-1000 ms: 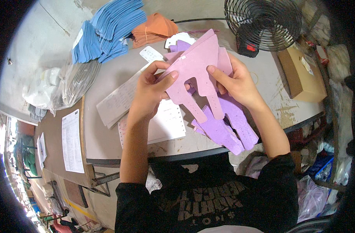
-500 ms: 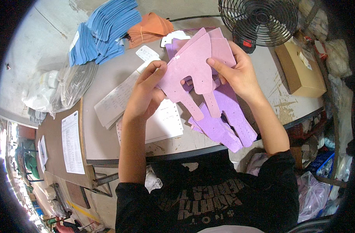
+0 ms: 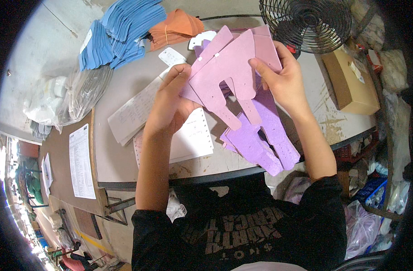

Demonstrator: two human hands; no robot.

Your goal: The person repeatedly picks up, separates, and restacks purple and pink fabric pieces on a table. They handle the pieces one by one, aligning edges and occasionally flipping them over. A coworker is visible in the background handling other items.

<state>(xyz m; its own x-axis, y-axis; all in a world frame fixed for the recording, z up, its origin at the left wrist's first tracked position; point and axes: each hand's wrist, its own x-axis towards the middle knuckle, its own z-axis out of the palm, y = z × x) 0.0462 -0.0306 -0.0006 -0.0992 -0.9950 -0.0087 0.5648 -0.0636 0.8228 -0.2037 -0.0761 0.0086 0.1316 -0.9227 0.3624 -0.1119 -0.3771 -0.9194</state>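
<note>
Fanned over the table is a small stack of flat pink cut-out pieces (image 3: pixel 231 67), leather-like, each with two strap-like legs and small punched holes. My left hand (image 3: pixel 171 97) is closed at their left edge, the fingers bent against the sheets. From the right, my right hand (image 3: pixel 283 77) pinches the stack, thumb on top and fingers behind. Similar purple cut-out pieces (image 3: pixel 278 131) lie on the table beneath, partly covered by the pink ones.
Stacked blue pieces (image 3: pixel 129 31) and banded orange pieces (image 3: pixel 175 29) lie at the back left. A black fan (image 3: pixel 308 22) and a cardboard box (image 3: pixel 351 83) stand at the right. Papers (image 3: pixel 186 140) rest on the table (image 3: pixel 120 169), near a clear plastic bag (image 3: pixel 75 99).
The front pink piece has slid right and turned slightly, uncovering more of the piece behind it at the upper left. Both hands keep hold, with the right hand slightly farther right.
</note>
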